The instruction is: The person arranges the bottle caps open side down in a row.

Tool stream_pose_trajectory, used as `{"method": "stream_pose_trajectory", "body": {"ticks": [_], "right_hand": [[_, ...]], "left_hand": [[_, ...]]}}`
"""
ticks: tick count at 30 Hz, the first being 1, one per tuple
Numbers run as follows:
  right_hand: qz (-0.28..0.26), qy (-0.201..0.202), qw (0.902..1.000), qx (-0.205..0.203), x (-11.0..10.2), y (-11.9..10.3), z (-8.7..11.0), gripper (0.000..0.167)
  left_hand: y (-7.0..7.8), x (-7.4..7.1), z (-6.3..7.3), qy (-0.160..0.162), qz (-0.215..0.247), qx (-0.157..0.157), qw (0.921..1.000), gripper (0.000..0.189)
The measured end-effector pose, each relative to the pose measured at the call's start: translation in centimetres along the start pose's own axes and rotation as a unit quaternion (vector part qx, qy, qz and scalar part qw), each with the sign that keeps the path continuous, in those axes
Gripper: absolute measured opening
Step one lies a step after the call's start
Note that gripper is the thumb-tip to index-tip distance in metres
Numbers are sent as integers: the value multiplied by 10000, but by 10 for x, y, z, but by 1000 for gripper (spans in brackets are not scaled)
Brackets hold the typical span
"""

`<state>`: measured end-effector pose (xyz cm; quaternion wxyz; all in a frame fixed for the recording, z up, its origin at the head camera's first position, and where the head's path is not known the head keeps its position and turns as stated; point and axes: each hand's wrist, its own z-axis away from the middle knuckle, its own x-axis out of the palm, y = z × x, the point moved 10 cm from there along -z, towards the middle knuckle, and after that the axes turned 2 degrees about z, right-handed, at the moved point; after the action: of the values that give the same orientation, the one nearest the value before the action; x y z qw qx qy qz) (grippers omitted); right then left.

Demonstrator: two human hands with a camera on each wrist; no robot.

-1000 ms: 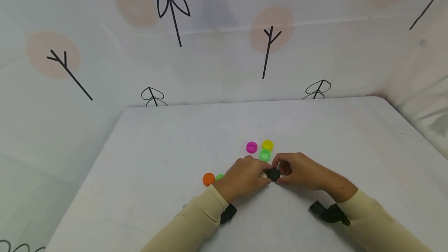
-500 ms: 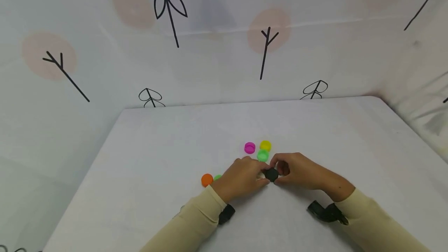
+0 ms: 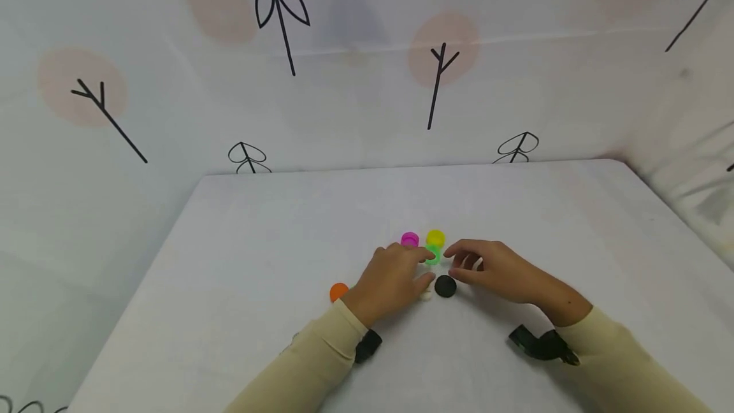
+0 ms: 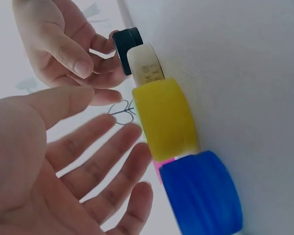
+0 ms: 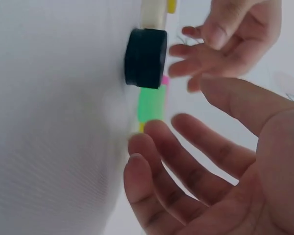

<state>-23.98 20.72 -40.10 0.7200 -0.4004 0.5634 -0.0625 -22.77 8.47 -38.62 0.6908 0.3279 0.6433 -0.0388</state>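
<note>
The black cap (image 3: 445, 286), flanked by the fingers of both hands half a second ago, is now released flat on the table (image 3: 269, 234), just beside the white cap (image 4: 146, 64); its placing seems finished. The left hand (image 3: 390, 280) and right hand (image 3: 499, 271) are raised slightly, fingers loosely parted, nothing held. From the head view, a yellow cap (image 4: 166, 120) and a blue cap (image 4: 203, 196) are hidden; the white cap's printing is barely legible.
</note>
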Motion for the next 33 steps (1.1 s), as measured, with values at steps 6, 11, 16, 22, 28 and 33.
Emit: {"method": "stream_pose_trajectory", "body": {"ticks": [6,11,16,22,28,33], "right_hand": [[-7,152,9998,116,1,2,-2,39],[-58,125,9997,219,3,3,-2,44],[-141,95,9996,234,6,3,-4,46],[-194,150,9997,90,9,-3,-7,45],[-118,228,9996,97,9,-6,-11,42],[-63,210,9994,267,11,-2,-12,39]], "left_hand": [[-9,0,-1,84,74,-302,9995,38],[-10,3,-1,-45,15,-282,9996,42],[-10,6,-1,-209,-41,-279,9994,46],[-10,10,1,-334,-170,-269,9989,48],[-11,15,0,-442,-266,-282,9983,45],[-9,17,0,-503,-390,-250,9977,42]]}}
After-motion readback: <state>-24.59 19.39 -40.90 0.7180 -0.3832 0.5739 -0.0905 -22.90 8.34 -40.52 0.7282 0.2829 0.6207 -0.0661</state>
